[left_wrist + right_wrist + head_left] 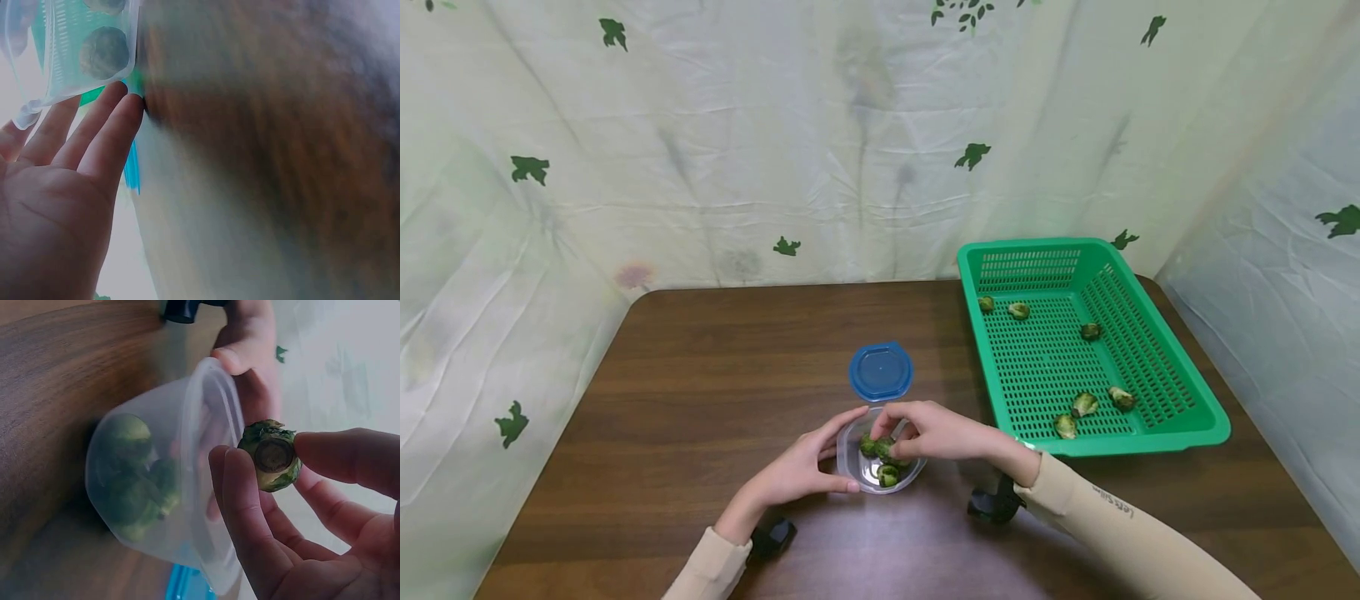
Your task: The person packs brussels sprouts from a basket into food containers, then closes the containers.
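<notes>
A clear plastic container [842, 457] stands on the table in the head view. My left hand [805, 467] holds it at its left side, thumb at the near rim and fingers around the far side. Above its opening, my right hand [932, 431] pinches a Brussels sprout [270, 456] between thumb and fingertips. The right wrist view shows the sprout's cut stem end, just beside the rim. Several Brussels sprouts [132, 487] lie at the bottom, seen through the cloudy wall. In the left wrist view, the fingers reach nearly straight to the container's wall.
A green slotted basket [1165, 439] stands at the right of the brown table [700, 375], with several Brussels sprouts [1084, 404] spread over its floor. Behind the container lies a blue lid [881, 372]. A patterned curtain [700, 167] hangs beyond the table's far edge.
</notes>
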The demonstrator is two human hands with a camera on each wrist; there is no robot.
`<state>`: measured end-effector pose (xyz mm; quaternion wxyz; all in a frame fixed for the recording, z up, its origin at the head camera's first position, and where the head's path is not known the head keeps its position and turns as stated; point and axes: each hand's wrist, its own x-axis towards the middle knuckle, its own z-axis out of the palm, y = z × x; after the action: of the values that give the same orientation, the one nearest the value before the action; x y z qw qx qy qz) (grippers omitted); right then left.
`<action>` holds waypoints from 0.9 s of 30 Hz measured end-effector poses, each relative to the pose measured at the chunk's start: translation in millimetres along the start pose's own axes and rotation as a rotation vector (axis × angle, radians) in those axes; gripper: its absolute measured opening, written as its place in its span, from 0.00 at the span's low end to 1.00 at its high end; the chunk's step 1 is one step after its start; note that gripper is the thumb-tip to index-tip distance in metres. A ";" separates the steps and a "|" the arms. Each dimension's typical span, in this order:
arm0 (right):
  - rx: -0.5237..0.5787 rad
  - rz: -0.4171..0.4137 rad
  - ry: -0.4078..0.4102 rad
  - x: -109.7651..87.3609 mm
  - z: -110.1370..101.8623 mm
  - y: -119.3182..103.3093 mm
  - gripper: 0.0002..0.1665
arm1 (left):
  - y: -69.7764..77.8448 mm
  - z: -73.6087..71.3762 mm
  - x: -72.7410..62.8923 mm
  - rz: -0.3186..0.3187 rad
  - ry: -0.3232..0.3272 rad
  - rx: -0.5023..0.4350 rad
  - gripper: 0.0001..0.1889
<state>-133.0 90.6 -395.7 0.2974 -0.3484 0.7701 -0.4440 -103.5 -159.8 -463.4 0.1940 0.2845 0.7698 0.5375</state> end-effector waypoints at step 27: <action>0.008 -0.038 0.054 5.8 15.1 6.5 0.11 | -1.1 -0.1 -0.9 -0.011 -0.007 -0.017 0.47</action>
<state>-126.5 81.1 -408.8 0.2694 -0.3498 0.7691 -0.4621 -103.1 -160.7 -464.4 0.2021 0.2807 0.7660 0.5419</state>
